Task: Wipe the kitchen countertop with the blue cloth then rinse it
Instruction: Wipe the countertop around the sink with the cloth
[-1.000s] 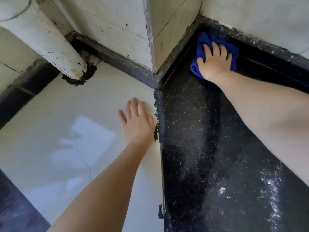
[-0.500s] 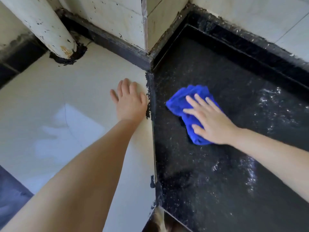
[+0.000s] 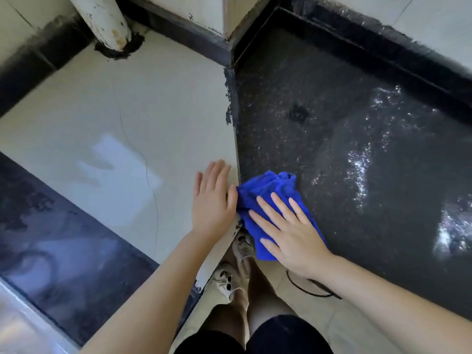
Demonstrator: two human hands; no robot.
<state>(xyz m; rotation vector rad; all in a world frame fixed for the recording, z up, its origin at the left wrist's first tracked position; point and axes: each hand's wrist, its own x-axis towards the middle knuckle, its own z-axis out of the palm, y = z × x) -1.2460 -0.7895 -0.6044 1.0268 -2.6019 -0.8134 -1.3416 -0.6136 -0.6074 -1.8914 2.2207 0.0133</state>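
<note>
Dark speckled desk, wet and glinting, meets a pale slab on the left. Right hand lies flat, fingers spread, pressing the cloth at the desk's near edge, gripping nothing. Cloth bunches ahead-left of those fingers, touching the left hand, which rests open just beside. Unwiped desk lies ahead-right.

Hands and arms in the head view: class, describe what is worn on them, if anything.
Nothing shows on either. The left hand and right hand are bare: no gloves, rings, watch or bracelets visible. Both forearms are bare too, with no sleeve in the frame.
</note>
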